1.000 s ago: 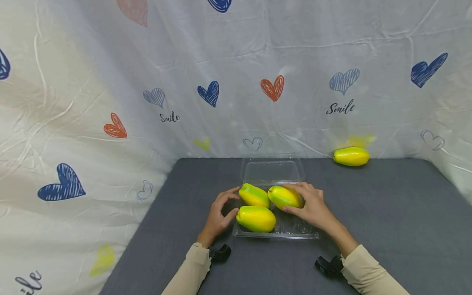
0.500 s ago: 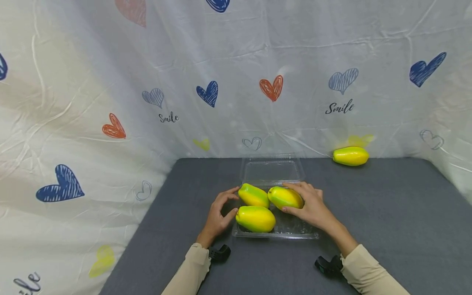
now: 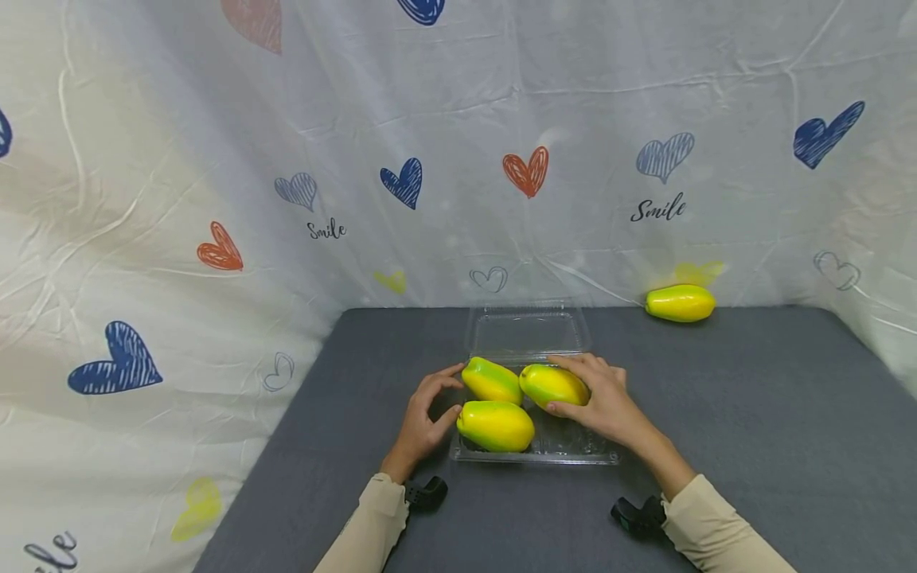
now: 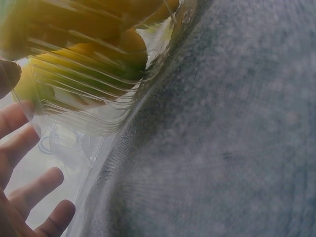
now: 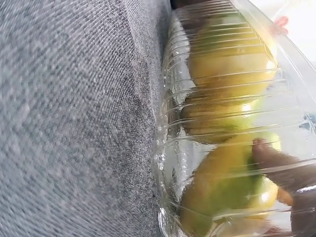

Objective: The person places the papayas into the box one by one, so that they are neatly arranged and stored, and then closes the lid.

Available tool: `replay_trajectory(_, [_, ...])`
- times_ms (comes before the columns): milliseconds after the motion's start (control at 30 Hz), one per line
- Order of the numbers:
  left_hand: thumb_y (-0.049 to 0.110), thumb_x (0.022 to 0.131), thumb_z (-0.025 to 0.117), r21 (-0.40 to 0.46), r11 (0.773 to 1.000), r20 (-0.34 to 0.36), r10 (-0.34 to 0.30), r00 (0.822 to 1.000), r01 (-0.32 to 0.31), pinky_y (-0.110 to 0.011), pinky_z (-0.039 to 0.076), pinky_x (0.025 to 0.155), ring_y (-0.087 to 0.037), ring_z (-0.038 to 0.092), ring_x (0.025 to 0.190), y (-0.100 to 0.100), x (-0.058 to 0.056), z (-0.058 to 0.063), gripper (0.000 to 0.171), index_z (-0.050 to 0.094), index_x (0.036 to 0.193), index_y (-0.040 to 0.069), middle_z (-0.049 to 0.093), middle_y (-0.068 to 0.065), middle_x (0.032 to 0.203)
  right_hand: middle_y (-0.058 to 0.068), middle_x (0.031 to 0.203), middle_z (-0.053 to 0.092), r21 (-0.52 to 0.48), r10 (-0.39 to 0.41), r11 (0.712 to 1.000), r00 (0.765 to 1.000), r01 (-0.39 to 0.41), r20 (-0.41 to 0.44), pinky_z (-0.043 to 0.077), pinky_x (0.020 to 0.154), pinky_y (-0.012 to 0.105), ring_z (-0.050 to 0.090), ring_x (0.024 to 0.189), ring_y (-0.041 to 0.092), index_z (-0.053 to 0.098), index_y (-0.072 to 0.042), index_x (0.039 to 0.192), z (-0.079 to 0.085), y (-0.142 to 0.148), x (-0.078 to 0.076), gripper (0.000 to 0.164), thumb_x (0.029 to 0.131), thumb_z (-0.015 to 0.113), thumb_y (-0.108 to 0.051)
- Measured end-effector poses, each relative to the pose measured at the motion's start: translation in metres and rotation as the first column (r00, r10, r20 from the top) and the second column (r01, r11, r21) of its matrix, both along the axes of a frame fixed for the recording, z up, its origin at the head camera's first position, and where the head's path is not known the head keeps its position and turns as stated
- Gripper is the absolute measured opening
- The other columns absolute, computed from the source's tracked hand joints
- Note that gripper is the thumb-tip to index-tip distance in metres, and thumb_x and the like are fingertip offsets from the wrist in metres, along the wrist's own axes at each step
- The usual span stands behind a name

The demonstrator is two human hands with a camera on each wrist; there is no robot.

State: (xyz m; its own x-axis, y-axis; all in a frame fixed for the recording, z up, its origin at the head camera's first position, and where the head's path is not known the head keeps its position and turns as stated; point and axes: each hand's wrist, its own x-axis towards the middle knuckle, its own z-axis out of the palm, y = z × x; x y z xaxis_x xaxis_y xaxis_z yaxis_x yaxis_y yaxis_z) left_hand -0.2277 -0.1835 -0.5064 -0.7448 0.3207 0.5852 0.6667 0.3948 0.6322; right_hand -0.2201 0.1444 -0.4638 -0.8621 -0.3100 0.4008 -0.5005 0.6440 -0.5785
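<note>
A clear plastic clamshell container [image 3: 573, 458] lies open on the table with three yellow-green papayas in it. My right hand [image 3: 605, 398] grips the right papaya [image 3: 553, 385], thumb at its front and fingers behind it. Through the clear wall in the right wrist view, the thumb [image 5: 276, 160] lies against that papaya [image 5: 222, 187]. The back-left papaya [image 3: 492, 380] and the front papaya [image 3: 496, 426] sit side by side. My left hand [image 3: 426, 420] is at the container's left side, thumb and index spread beside these two. In the left wrist view its other fingers [image 4: 39, 190] are extended apart.
Another papaya [image 3: 680, 303] lies at the table's back right edge, by the white curtain [image 3: 458, 223] printed with hearts. The container's raised lid [image 3: 528, 328] leans back behind the fruit. A dark grey cloth [image 3: 752, 414] covers the table.
The view shifts very slightly. Both hands and the papayas keep the same places relative to the container.
</note>
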Motion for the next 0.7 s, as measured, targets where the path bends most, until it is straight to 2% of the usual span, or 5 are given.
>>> replay_trajectory(267, [0.011,0.09,0.066,-0.001,1.0,0.001,-0.002,1.0,0.002,-0.052,0.042,0.109,-0.032,0.054,0.132,-0.0004,-0.0003,-0.0018,0.029,0.064,0.118,0.004,0.057,-0.016,0.147,0.007,0.117,0.067,0.001,-0.058,0.998,0.998,0.058,-0.017,0.019,0.081,0.041,0.056,0.101,0.025,0.066,-0.017,0.135,-0.0006,-0.0029,0.0019,0.06,0.08,0.087,-0.031])
replay_trajectory(700, [0.005,0.09,0.066,0.007,1.0,0.0,-0.003,1.0,0.003,-0.053,0.041,0.111,-0.033,0.054,0.133,-0.0011,-0.0014,-0.0034,0.03,0.065,0.119,0.007,0.057,-0.013,0.148,0.009,0.121,0.065,0.008,-0.063,0.998,0.998,0.063,-0.006,0.021,0.081,0.042,0.056,0.107,0.028,0.063,-0.016,0.138,-0.0017,-0.0048,0.0027,0.064,0.081,0.085,-0.034])
